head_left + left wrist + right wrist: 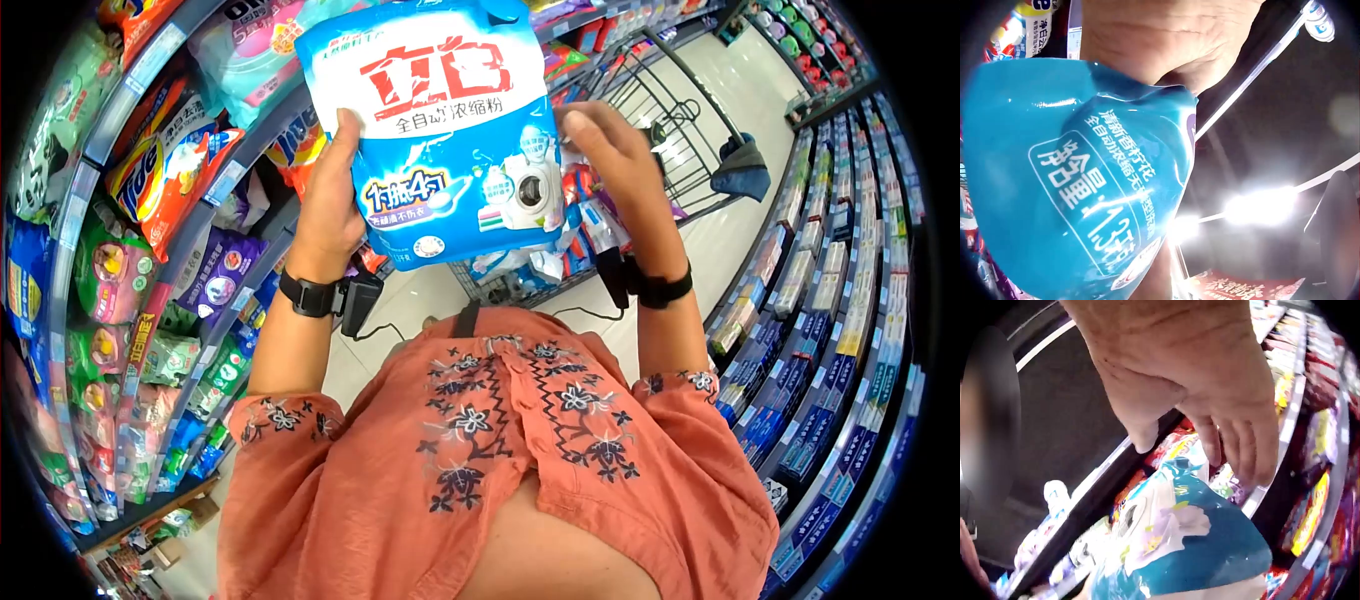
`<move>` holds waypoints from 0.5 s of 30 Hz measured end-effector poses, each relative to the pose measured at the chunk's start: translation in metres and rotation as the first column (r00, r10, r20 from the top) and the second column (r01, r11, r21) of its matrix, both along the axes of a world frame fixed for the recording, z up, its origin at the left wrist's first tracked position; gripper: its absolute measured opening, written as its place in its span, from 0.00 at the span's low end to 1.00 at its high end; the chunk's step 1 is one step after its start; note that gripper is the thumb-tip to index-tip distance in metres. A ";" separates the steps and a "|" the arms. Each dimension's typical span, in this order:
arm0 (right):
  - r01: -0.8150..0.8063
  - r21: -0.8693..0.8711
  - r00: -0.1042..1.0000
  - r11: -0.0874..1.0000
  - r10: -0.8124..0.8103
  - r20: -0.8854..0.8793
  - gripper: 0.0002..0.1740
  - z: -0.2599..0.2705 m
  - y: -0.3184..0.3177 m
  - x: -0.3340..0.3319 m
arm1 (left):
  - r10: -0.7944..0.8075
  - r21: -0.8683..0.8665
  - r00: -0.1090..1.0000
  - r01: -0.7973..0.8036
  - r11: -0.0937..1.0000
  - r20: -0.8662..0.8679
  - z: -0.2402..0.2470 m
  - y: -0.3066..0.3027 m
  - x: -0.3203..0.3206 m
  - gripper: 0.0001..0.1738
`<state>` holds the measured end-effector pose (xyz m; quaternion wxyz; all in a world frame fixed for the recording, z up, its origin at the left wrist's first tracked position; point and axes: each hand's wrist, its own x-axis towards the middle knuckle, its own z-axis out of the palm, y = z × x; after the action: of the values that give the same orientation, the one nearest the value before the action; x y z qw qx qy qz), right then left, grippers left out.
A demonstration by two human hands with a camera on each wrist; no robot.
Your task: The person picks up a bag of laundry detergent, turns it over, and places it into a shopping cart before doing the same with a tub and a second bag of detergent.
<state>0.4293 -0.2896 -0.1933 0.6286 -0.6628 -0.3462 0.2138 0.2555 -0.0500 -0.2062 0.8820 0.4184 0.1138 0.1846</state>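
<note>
A blue and white bag of laundry powder (450, 140) is held up in front of the body, its printed front facing up at the head camera. My left hand (335, 205) grips its left edge, thumb on the front and the other fingers hidden behind. In the left wrist view the bag's blue side (1079, 181) bulges below that hand. By the bag's right edge is my right hand (620, 160), with its fingers extended loosely. In the right wrist view those fingers (1244, 447) hang relaxed above the bag's corner (1210, 544), pinching nothing.
Shelves on the left hold detergent bags, among them an orange Tide bag (165, 185) and a purple bag (225, 275). A wire shopping cart (690, 150) with several packages stands ahead, beyond the bag. On the right, curved shelves (800, 330) carry rows of small boxes.
</note>
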 end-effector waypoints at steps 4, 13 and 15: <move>-0.095 0.137 0.985 0.986 0.073 0.157 0.18 0.059 -0.005 -0.043 | -0.004 0.029 1.000 0.004 1.000 -0.004 0.004 0.008 0.000 0.31; -0.703 0.418 0.699 0.575 0.666 0.259 0.19 0.075 0.024 -0.130 | 0.066 0.070 0.998 -0.065 0.995 -0.010 0.013 0.012 0.007 0.31; -0.717 0.428 0.679 0.550 0.690 0.252 0.19 0.073 0.027 -0.136 | 0.047 0.091 0.998 -0.050 0.995 0.029 0.013 0.015 0.006 0.31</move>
<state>0.2932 -0.2626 -0.1206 0.6275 -0.2900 -0.6413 0.3329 0.2612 -0.0347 -0.1936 0.8585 0.4531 0.1037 0.2166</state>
